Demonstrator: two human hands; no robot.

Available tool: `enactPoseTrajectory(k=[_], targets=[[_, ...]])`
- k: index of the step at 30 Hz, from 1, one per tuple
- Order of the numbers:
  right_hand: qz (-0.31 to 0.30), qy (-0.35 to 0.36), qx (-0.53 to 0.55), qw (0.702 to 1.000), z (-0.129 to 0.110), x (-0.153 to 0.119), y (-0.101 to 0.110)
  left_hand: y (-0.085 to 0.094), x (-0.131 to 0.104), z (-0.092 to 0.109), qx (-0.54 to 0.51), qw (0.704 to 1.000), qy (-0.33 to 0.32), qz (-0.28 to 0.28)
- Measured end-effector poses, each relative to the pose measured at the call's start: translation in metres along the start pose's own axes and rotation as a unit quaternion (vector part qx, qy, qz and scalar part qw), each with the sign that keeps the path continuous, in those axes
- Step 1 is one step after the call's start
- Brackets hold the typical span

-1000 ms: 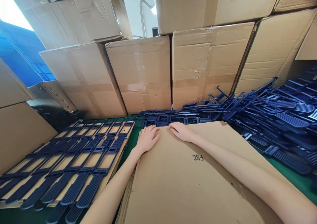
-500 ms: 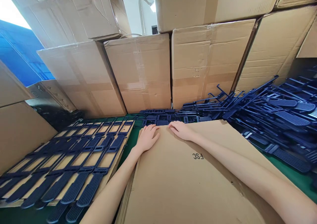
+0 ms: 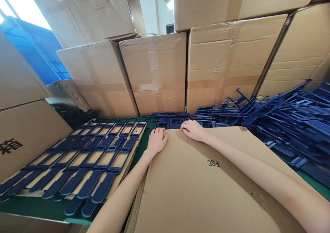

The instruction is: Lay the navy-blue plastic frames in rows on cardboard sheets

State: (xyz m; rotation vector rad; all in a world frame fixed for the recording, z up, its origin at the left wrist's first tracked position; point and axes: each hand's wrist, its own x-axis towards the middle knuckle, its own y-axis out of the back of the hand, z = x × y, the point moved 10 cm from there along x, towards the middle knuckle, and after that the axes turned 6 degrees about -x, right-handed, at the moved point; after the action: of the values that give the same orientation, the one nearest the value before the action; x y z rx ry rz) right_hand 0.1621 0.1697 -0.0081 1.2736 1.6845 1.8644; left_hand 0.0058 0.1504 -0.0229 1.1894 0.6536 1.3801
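A large flat cardboard sheet (image 3: 185, 185), printed with an upside-down FSC mark, lies in front of me on top of other sheets, whose edges show on its left side. My left hand (image 3: 156, 140) is at its far left corner, fingers bent over the edge. Further right along the same far edge, my right hand (image 3: 193, 130) curls its fingers over the rim, with the forearm lying across the sheet. Both hands appear closed on the cardboard; the fingertips are partly hidden. To the left, dark blue ribbed plastic parts (image 3: 100, 185) lie in rows on a cardboard-coloured board (image 3: 117, 184).
Tangled dark blue plastic parts (image 3: 288, 116) are heaped at the right, spreading along the back. Large taped cartons (image 3: 154, 75) are stacked as a wall behind. Another carton (image 3: 31, 123) stands at the left. A green table surface (image 3: 25, 207) shows at the lower left.
The view has shifted left, so the scene sits further right. My left hand's fingers have drawn in and bent over the corner. The cardboard sheet looks about the same.
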Motion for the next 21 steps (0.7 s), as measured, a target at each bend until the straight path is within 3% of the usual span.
enactPoseTrajectory(k=[3,10,21], targets=[[-0.013,-0.004,-0.016,1.0,-0.005,0.023,-0.001,0.002,-0.003,0.002,0.0,1.0,0.004,0.001],[-0.058,-0.077,-0.059,0.994,-0.004,0.07,-0.037,0.002,-0.006,0.002,0.0,1.0,0.018,-0.003],[-0.022,-0.11,-0.06,0.992,0.008,0.05,-0.047,-0.002,-0.014,0.004,-0.004,1.0,0.022,0.0]])
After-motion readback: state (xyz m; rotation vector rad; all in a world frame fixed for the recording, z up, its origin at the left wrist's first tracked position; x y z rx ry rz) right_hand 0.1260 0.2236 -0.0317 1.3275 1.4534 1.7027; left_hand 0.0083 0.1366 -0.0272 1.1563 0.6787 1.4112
